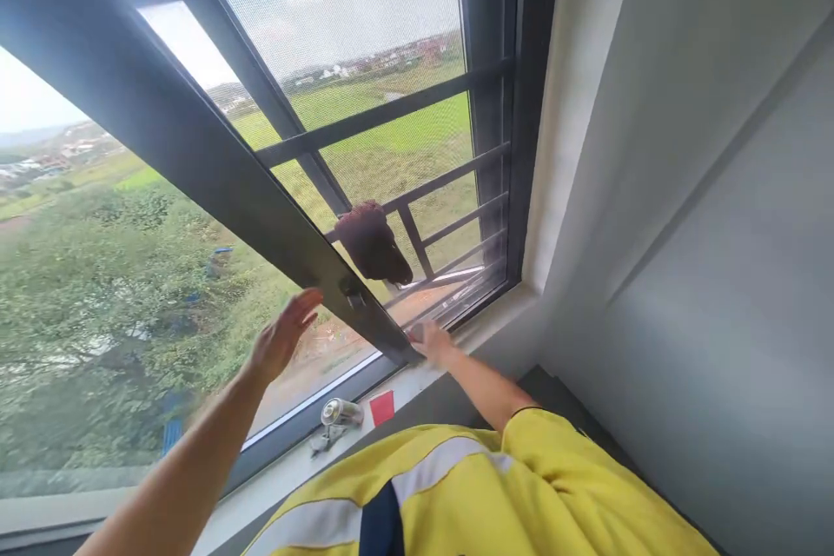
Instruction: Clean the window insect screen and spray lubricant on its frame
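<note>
My left hand (287, 334) reaches up to the dark sliding window frame (287, 230), fingers stretched out and lying against or close to its edge. Lower on the right, my right hand (431, 342) is closed and blurred at the bottom corner of that frame, above the sill. A trace of red shows at its fingers, but what it grips cannot be made out. A latch (353, 292) sits on the frame between my hands. Beyond it, a dark brownish cloth (374, 243) hangs over a bar.
On the white sill (277, 478) lie a metal spray can (342, 412) on its side, a red square pad (382, 407) and a small crumpled grey thing (326, 441). Dark bars (397, 115) and mesh cross the window. A wall (723, 278) stands at the right.
</note>
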Available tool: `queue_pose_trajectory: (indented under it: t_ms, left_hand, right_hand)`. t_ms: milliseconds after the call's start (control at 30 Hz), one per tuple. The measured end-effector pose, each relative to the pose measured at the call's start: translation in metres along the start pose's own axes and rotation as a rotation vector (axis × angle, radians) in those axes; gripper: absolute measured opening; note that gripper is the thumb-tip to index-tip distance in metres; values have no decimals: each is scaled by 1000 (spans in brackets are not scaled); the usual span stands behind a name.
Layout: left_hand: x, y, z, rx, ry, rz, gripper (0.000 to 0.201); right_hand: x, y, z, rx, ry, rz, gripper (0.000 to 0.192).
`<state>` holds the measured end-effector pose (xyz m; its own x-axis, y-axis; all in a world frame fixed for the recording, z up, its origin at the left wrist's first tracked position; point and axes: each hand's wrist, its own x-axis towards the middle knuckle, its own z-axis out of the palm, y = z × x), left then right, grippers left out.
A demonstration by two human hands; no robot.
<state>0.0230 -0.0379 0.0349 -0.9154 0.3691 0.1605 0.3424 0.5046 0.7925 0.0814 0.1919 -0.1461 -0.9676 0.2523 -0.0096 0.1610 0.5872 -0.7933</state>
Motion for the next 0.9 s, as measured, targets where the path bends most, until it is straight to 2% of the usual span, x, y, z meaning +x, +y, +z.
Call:
queue_pose_trajectory:
  t_ms: [33, 67, 100, 167, 200, 233, 300, 367, 533, 633, 733, 767, 800, 867, 900]
  left_hand:
    - [6, 10, -1, -138, 47, -17, 73]
    - [11, 20, 1, -222, 94, -33, 74]
    - [14, 30, 3, -228, 157, -43, 77]
    - [17, 45, 10, -37, 311, -55, 77]
    - [18, 50, 13, 91, 351, -78, 73]
    - [20, 53, 16, 197, 337, -116, 67]
    - [23, 53, 25, 297, 169, -231, 54]
    - [25, 47, 38, 287, 45, -326, 48]
    - [15, 38, 68, 26, 75, -441, 40]
    - [-1, 43, 60, -165, -25, -506, 47]
    - [-6, 49, 27, -183, -225, -624, 66]
    - [-3, 50, 15, -171, -199, -635, 67]
    - [4, 52, 3, -175, -97, -610, 65]
    - [23, 57, -10, -254, 213, -449, 57]
    - [32, 61, -10, -344, 322, -334, 54]
  right_hand:
    - [-6, 32, 12, 9, -13, 112, 37]
    - [-8, 56, 19, 53, 78, 135, 35]
    - [-6, 70, 22, 107, 176, 118, 36]
    - [5, 67, 13, 215, 372, 50, 41]
    - [13, 53, 4, 264, 437, -22, 43]
    - [23, 34, -8, 305, 486, -104, 44]
    - [45, -5, -31, 348, 529, -269, 46]
    - [62, -36, -47, 357, 541, -372, 47]
    - [75, -96, -69, 373, 625, -531, 52]
    - [71, -145, -89, 408, 670, -641, 59]
    - [56, -194, -111, 404, 688, -680, 71]
    - [50, -208, -116, 387, 688, -666, 75]
    - [44, -220, -121, 360, 686, -647, 77]
    - [34, -236, -122, 282, 675, -626, 75]
    - [33, -240, -119, 245, 669, -625, 72]
